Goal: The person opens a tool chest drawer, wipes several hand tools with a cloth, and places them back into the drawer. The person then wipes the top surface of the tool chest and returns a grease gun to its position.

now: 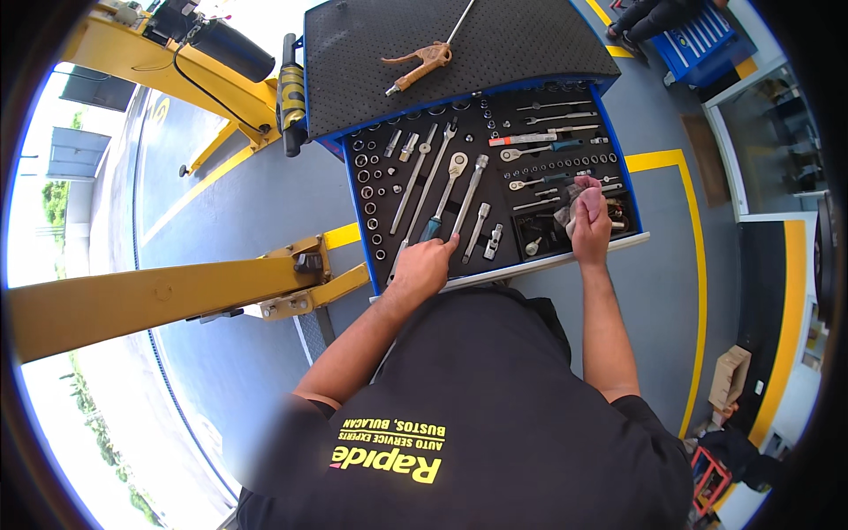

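My left hand (pixel 422 267) is over the front edge of an open tool drawer (pixel 399 231), at the lower end of a ratchet (pixel 452 181) with a blue-green handle. One digit stretches out beside a long extension bar (pixel 471 190); the other fingertips are hidden, so I cannot tell whether they grip. My right hand (pixel 590 231) is closed around a crumpled pink and grey rag (pixel 579 196) above the drawer's right front compartment. Shorter extension bars (pixel 477 231), a universal joint (pixel 494 242) and rows of sockets (pixel 371 208) sit in black foam. Smaller ratchets (pixel 526 185) lie at the right.
A tan air blow gun (pixel 430 60) lies on the cabinet's black ribbed top (pixel 530 40). A yellow lift arm (pixel 159 291) reaches in from the left. At the far right stands a blue tool cart (pixel 698 49), with a person's legs (pixel 638 19) beside it.
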`<state>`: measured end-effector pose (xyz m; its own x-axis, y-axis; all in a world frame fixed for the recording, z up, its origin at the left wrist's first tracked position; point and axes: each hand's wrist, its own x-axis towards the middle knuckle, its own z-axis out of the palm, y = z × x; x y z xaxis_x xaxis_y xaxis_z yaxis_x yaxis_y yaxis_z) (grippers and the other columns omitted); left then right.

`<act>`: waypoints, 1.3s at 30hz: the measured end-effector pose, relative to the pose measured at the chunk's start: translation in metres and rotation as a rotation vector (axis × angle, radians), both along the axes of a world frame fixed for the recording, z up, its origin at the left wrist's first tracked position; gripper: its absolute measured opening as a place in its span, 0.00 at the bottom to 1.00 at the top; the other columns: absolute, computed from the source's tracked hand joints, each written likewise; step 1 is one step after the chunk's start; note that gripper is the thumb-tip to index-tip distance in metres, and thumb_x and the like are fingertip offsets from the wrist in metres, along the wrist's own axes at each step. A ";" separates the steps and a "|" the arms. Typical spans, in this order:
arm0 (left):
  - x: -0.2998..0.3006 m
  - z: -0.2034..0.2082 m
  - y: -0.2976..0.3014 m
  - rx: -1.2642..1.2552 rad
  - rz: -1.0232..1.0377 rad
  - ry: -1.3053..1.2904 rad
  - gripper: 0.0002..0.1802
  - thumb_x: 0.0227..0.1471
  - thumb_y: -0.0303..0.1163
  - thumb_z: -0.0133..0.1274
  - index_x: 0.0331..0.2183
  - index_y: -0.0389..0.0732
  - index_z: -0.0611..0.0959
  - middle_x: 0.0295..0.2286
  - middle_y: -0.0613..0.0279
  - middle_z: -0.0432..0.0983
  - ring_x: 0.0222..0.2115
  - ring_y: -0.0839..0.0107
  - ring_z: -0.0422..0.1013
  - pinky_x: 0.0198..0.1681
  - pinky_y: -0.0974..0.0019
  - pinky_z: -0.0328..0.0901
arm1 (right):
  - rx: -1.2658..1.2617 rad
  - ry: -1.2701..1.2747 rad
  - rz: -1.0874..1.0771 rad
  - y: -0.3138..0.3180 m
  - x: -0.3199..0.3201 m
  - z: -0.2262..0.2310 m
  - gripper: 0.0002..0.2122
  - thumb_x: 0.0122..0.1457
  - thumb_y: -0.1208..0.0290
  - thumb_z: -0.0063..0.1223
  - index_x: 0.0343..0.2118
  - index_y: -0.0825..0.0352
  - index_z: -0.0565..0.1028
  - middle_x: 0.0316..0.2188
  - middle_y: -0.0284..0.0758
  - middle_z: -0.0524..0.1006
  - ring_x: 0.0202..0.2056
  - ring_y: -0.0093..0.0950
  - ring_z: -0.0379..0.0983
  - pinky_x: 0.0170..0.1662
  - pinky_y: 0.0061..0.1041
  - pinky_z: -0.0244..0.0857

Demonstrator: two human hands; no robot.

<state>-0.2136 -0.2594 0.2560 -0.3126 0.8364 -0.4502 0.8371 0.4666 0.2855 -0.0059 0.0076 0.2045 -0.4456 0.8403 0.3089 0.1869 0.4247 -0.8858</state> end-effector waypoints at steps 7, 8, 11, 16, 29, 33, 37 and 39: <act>-0.013 0.004 0.014 0.094 -0.013 0.030 0.40 0.53 0.31 0.64 0.67 0.48 0.71 0.43 0.54 0.79 0.46 0.54 0.79 0.48 0.52 0.75 | -0.128 0.100 -0.029 0.008 -0.038 0.002 0.15 0.70 0.64 0.54 0.54 0.66 0.74 0.55 0.45 0.73 0.54 0.40 0.74 0.59 0.37 0.67; -0.015 0.000 0.015 0.092 0.003 0.036 0.41 0.53 0.31 0.64 0.67 0.48 0.71 0.44 0.54 0.79 0.46 0.54 0.79 0.48 0.52 0.75 | 0.067 -0.075 0.026 0.000 -0.057 0.016 0.15 0.68 0.64 0.56 0.54 0.65 0.74 0.52 0.44 0.74 0.53 0.40 0.74 0.58 0.39 0.67; -0.017 -0.003 0.016 0.069 0.002 0.026 0.40 0.52 0.30 0.64 0.66 0.47 0.72 0.42 0.54 0.78 0.46 0.55 0.79 0.48 0.52 0.75 | 0.429 -0.446 0.238 -0.047 -0.111 0.044 0.17 0.62 0.64 0.60 0.53 0.62 0.76 0.46 0.39 0.75 0.52 0.40 0.71 0.54 0.41 0.67; -0.018 -0.021 0.003 0.235 -0.044 0.042 0.30 0.51 0.28 0.63 0.58 0.45 0.81 0.39 0.58 0.77 0.45 0.57 0.77 0.47 0.54 0.74 | 0.693 -0.421 0.586 -0.097 -0.129 -0.009 0.07 0.59 0.67 0.58 0.39 0.60 0.81 0.39 0.33 0.76 0.48 0.37 0.73 0.47 0.41 0.67; -0.004 -0.034 -0.014 0.471 -0.002 0.080 0.22 0.54 0.25 0.59 0.51 0.44 0.87 0.36 0.63 0.76 0.41 0.62 0.74 0.42 0.57 0.68 | 0.455 -0.613 0.377 -0.061 -0.153 -0.001 0.08 0.57 0.73 0.55 0.37 0.64 0.83 0.38 0.39 0.76 0.46 0.40 0.75 0.49 0.43 0.67; -0.010 -0.042 -0.018 0.476 -0.031 0.092 0.20 0.50 0.27 0.61 0.48 0.44 0.88 0.36 0.63 0.76 0.41 0.61 0.74 0.41 0.56 0.69 | 0.430 -0.595 0.679 -0.109 -0.124 0.002 0.07 0.55 0.72 0.57 0.36 0.66 0.83 0.39 0.40 0.78 0.46 0.39 0.76 0.51 0.41 0.68; -0.012 -0.045 -0.023 0.498 -0.038 0.031 0.21 0.48 0.28 0.63 0.47 0.44 0.88 0.35 0.62 0.75 0.40 0.60 0.74 0.40 0.55 0.69 | 0.251 -0.705 0.742 -0.108 -0.116 0.024 0.08 0.55 0.72 0.58 0.37 0.65 0.83 0.39 0.40 0.79 0.45 0.40 0.77 0.49 0.42 0.69; -0.011 -0.040 -0.020 0.478 -0.057 0.029 0.22 0.48 0.28 0.64 0.48 0.44 0.87 0.34 0.62 0.74 0.39 0.61 0.75 0.40 0.56 0.69 | 0.335 -0.646 0.553 -0.088 -0.121 0.030 0.07 0.60 0.70 0.59 0.37 0.65 0.84 0.39 0.37 0.80 0.45 0.39 0.77 0.46 0.44 0.69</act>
